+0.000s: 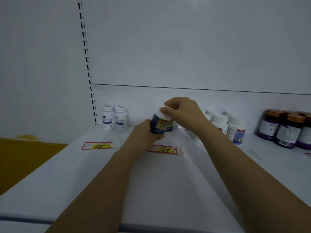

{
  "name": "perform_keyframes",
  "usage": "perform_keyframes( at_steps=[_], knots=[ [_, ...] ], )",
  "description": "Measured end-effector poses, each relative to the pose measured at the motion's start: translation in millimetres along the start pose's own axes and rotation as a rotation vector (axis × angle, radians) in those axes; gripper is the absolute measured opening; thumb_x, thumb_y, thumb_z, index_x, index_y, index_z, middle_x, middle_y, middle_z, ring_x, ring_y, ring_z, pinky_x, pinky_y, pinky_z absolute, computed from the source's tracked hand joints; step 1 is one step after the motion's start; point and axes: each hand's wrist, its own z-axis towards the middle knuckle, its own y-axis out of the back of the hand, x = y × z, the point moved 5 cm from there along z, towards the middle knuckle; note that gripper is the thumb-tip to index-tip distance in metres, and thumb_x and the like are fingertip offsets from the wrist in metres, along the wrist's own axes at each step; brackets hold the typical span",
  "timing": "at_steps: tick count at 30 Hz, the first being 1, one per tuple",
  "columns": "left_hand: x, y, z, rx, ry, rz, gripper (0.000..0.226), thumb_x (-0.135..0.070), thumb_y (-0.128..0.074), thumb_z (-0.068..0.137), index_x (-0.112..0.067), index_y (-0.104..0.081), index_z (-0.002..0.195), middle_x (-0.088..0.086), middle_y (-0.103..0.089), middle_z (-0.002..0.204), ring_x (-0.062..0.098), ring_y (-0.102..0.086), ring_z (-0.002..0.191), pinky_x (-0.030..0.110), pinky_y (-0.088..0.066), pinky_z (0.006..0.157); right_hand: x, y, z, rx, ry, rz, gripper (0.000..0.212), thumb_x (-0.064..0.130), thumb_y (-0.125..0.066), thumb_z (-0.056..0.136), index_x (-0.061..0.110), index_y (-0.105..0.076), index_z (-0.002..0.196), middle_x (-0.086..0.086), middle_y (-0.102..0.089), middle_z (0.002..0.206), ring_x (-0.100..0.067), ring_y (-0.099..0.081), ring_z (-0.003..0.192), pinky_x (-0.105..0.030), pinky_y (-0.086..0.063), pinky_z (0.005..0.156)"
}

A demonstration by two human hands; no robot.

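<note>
Both hands on one bottle [159,124], mid-shelf, toward the back edge. Dark blue label with a yellow panel, white body.

Left hand [144,132]: fingers wrapped round the lower half of the bottle, gripping it from the left side. Bottle base is hidden by the hand, so I can't tell if it sits on the shelf [84,174] or is lifted off.

Right hand [183,113]: comes in from above, fingertips and thumb curled onto the white cap [164,113], pinching it. Can't tell if the cap is tight or loose.

The bottle leans, top toward the right.

Second bottle [169,126] with the same label stands just behind it, partly covered, close to the back wall.

Rest of the shelf:
- back left corner: two white bottles [115,119] side by side, upright, next to the slotted post [87,64]
- right of the hands, along the back edge: cluster of white-capped bottles [222,125], partly hidden by the right forearm
- far right: purple bottles [286,130] with orange caps, cut by the frame edge
- price tag "88" [99,145] lies flat in front of the two white bottles
- price tag "168" [164,149] lies flat just below the left hand
</note>
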Motion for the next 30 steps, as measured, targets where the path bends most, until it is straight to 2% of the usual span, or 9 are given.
perform_keyframes(
  at_steps=[2, 4, 9, 13, 15, 19, 24, 28, 30],
  knots=[
    [6, -4, 2, -0.006, 0.046, 0.057, 0.054, -0.041, -0.060, 0.088, -0.011, -0.042, 0.130, 0.005, -0.053, 0.127, 0.016, -0.052, 0.107, 0.025, -0.045, 0.086, 10, -2, 10, 0.036, 0.024, -0.064, 0.033, 0.029, -0.059, 0.092, 0.003, -0.067, 0.111, -0.009, -0.066, 0.114, -0.019, -0.060, 0.102, -0.026, -0.049, 0.079],
    [14, -10, 0, 0.039, 0.137, 0.204, 0.083, -0.060, -0.052, 0.085, -0.008, -0.025, 0.144, 0.013, -0.035, 0.145, 0.024, -0.037, 0.131, 0.037, -0.036, 0.106, 19, -4, 25, 0.051, 0.041, -0.086, 0.029, 0.029, -0.058, 0.092, 0.006, -0.068, 0.108, -0.005, -0.066, 0.112, -0.014, -0.057, 0.096, -0.021, -0.042, 0.074],
    [22, -20, -7, 0.136, 0.112, 0.412, 0.106, -0.079, -0.035, 0.077, -0.005, -0.010, 0.150, 0.011, -0.014, 0.157, 0.024, -0.012, 0.145, 0.038, -0.015, 0.117, 21, -25, 63, 0.062, 0.033, -0.151, 0.030, 0.029, -0.060, 0.090, 0.008, -0.065, 0.111, -0.006, -0.063, 0.115, -0.014, -0.053, 0.094, -0.022, -0.038, 0.074],
    [32, -31, -7, 0.283, 0.132, 0.515, 0.108, -0.081, -0.025, 0.079, -0.006, 0.006, 0.150, 0.010, 0.007, 0.159, 0.022, 0.007, 0.147, 0.038, 0.001, 0.119, 6, -45, 74, 0.062, 0.027, -0.236, 0.030, 0.027, -0.061, 0.088, 0.007, -0.064, 0.110, -0.009, -0.061, 0.115, -0.019, -0.054, 0.098, -0.024, -0.038, 0.073],
    [33, -34, -8, 0.312, 0.133, 0.538, 0.106, -0.081, -0.022, 0.080, -0.006, 0.006, 0.150, 0.010, 0.008, 0.159, 0.022, 0.007, 0.147, 0.037, 0.002, 0.119, 0, -50, 73, 0.071, 0.026, -0.273, 0.030, 0.028, -0.062, 0.088, 0.005, -0.065, 0.106, -0.010, -0.062, 0.110, -0.019, -0.054, 0.094, -0.027, -0.042, 0.073],
    [34, -35, -10, 0.326, 0.132, 0.572, 0.106, -0.082, -0.019, 0.079, -0.006, 0.005, 0.150, 0.009, 0.006, 0.159, 0.022, 0.004, 0.147, 0.038, 0.002, 0.118, -2, -61, 68, 0.094, 0.064, -0.397, 0.030, 0.025, -0.060, 0.089, -0.002, -0.066, 0.101, -0.016, -0.064, 0.106, -0.027, -0.058, 0.099, -0.037, -0.050, 0.083],
    [33, -34, -10, 0.330, 0.134, 0.594, 0.104, -0.080, -0.017, 0.080, -0.007, 0.004, 0.151, 0.009, 0.005, 0.159, 0.022, 0.003, 0.147, 0.038, 0.001, 0.118, 3, -66, 64, 0.128, 0.089, -0.432, 0.030, 0.022, -0.058, 0.091, -0.003, -0.064, 0.106, -0.018, -0.061, 0.109, -0.029, -0.057, 0.100, -0.037, -0.050, 0.085],
    [32, -34, -11, 0.332, 0.132, 0.590, 0.104, -0.080, -0.017, 0.081, -0.006, 0.003, 0.151, 0.010, 0.005, 0.159, 0.022, 0.003, 0.147, 0.037, 0.001, 0.117, -5, -48, 63, 0.084, 0.002, -0.418, 0.034, 0.024, -0.050, 0.096, -0.003, -0.061, 0.113, -0.019, -0.058, 0.114, -0.031, -0.055, 0.106, -0.039, -0.047, 0.091],
    [32, -34, -11, 0.325, 0.132, 0.582, 0.103, -0.080, -0.017, 0.081, -0.006, 0.003, 0.151, 0.010, 0.004, 0.159, 0.022, 0.002, 0.147, 0.037, 0.001, 0.117, -12, -47, 59, 0.115, -0.025, -0.518, 0.032, 0.019, -0.043, 0.098, 0.001, -0.055, 0.121, -0.018, -0.053, 0.121, -0.030, -0.049, 0.113, -0.036, -0.042, 0.096]
  ],
)
